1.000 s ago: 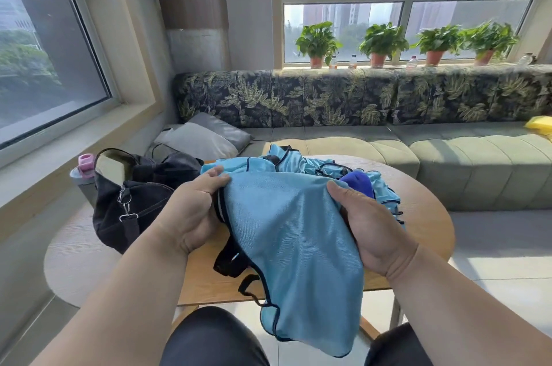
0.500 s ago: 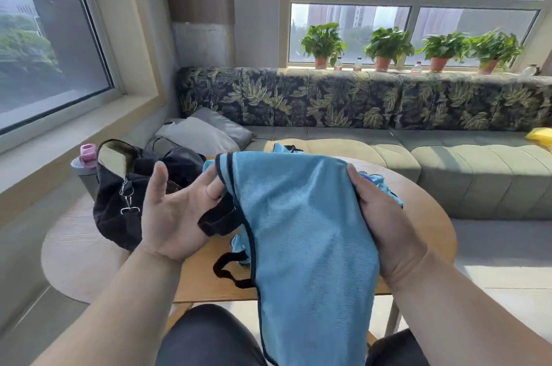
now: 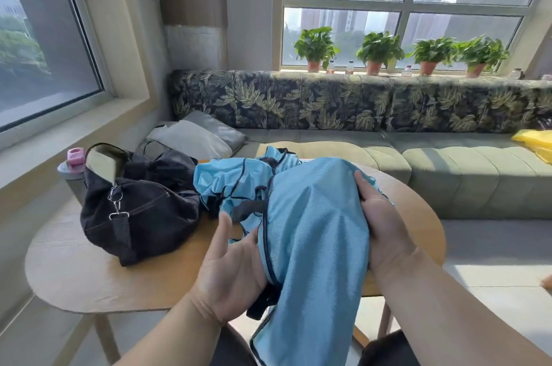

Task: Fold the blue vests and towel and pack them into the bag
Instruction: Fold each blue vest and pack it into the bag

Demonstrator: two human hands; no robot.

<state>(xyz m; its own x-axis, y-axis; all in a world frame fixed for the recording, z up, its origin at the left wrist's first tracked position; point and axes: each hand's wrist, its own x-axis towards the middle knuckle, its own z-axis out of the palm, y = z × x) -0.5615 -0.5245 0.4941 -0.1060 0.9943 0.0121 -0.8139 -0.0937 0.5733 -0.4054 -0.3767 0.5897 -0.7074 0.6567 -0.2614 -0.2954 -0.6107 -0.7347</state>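
Note:
A light blue vest [image 3: 313, 231] with dark trim and black straps hangs from my hands over the table's near edge. My right hand [image 3: 382, 231] grips its right side, fingers wrapped over the cloth. My left hand [image 3: 233, 270] is palm-up under the vest's dark-trimmed left edge, with its fingers hidden behind the cloth. More crumpled blue fabric [image 3: 227, 183] lies on the wooden table [image 3: 89, 282] behind it. A black duffel bag [image 3: 137, 210] sits open on the table to the left.
A bottle with a pink cap [image 3: 71, 168] stands behind the bag. A green sofa [image 3: 448, 168] with grey cushions [image 3: 194, 138] runs along the far side. Something yellow [image 3: 534, 141] lies on the sofa at the right. Potted plants line the windowsill.
The vest has dropped lower and toward me. My left hand let go of the top edge, opened, and now sits palm-up lower at the vest's left edge. My right hand kept its hold.

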